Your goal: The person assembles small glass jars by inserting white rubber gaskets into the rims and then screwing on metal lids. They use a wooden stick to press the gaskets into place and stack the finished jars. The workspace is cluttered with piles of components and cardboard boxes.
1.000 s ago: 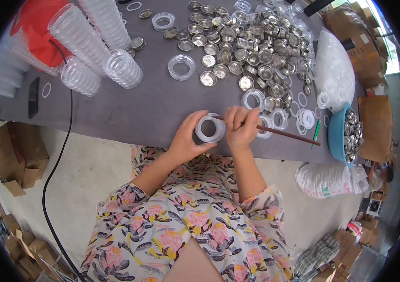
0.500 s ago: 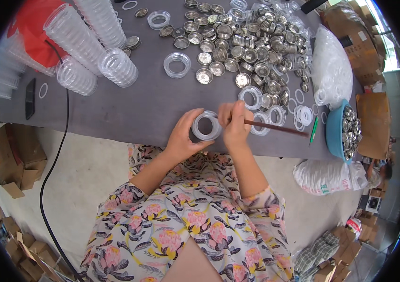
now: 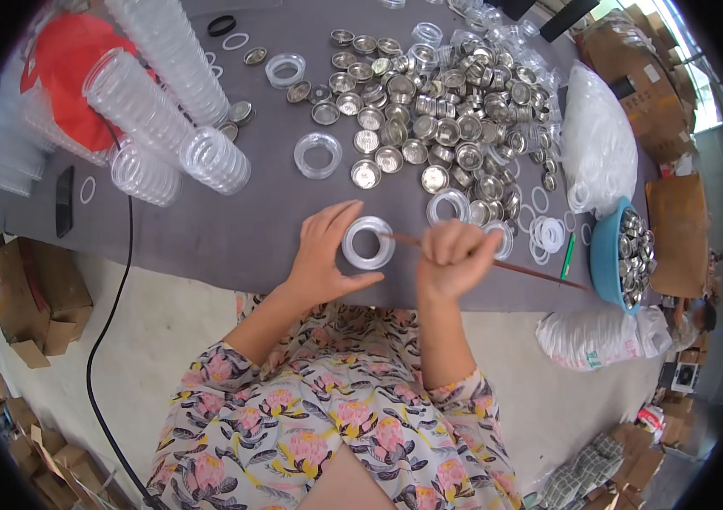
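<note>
At the table's near edge my left hand point(image 3: 325, 253) cups a thick clear plastic ring point(image 3: 350, 253), its fingers curved along the left side and its thumb stretched out below. My right hand point(image 3: 457, 257), closed in a fist just right of the ring, grips a thin reddish-brown stick point(image 3: 540, 276). One end of the stick reaches the ring's upper right rim; the other points to the lower right. I cannot make out what its tip is like. More clear rings point(image 3: 448, 206) lie behind and beside my right hand, one partly hidden by it.
A heap of silver metal caps point(image 3: 463, 127) covers the table's far middle. Stacked clear cups point(image 3: 145, 106), a red bag point(image 3: 81, 85) and a phone point(image 3: 65, 202) are on the left. To the right are white rings point(image 3: 547, 234), a green-handled tool point(image 3: 567, 257) and a blue basin point(image 3: 606, 255) of caps.
The stick's near end has come over to the ring's rim as my right fist turned and moved right and down. My left thumb has straightened. The view has shifted slightly.
</note>
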`<state>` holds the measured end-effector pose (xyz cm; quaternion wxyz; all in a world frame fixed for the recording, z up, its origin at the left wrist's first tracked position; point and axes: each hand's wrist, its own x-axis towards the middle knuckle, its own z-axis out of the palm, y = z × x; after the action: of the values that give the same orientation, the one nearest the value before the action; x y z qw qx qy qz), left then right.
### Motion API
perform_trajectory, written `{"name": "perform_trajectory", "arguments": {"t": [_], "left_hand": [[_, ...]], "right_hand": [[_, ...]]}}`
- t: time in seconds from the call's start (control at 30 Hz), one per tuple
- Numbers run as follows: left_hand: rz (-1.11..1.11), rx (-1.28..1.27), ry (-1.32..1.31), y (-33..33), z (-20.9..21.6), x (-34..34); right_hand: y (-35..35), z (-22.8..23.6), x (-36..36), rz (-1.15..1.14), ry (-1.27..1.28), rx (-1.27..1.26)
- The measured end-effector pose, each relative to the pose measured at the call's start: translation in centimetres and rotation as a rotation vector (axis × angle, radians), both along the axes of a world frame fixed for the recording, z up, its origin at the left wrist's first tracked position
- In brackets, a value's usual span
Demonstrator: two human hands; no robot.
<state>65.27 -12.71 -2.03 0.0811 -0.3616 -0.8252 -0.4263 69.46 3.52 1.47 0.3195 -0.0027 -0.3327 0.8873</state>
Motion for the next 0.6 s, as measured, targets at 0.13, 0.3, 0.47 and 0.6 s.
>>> {"name": "perform_trajectory", "arguments": {"t": [0.13,0.3,0.47,0.6], "left_hand": [[-0.121,0.078,0.03,0.3,0.7,-7.1],[0.35,-0.13,0.067,1.6,-0.7,-21.8],[0.611,-0.665,-0.071,1.3,-1.6,-27.5],[0.578,-0.402,0.073,1.8,0.0,-24.4]], "right_hand": [[2.9,-1.5,2.4,-0.026,-0.217,-0.282],[3.1,-3.2,5.4,-0.151,-0.459,0.098],[4.4,-2.8,5.6,-0.254,-0.436,0.275],[4.4,-1.8,5.0,-0.294,-0.424,0.297]]}}
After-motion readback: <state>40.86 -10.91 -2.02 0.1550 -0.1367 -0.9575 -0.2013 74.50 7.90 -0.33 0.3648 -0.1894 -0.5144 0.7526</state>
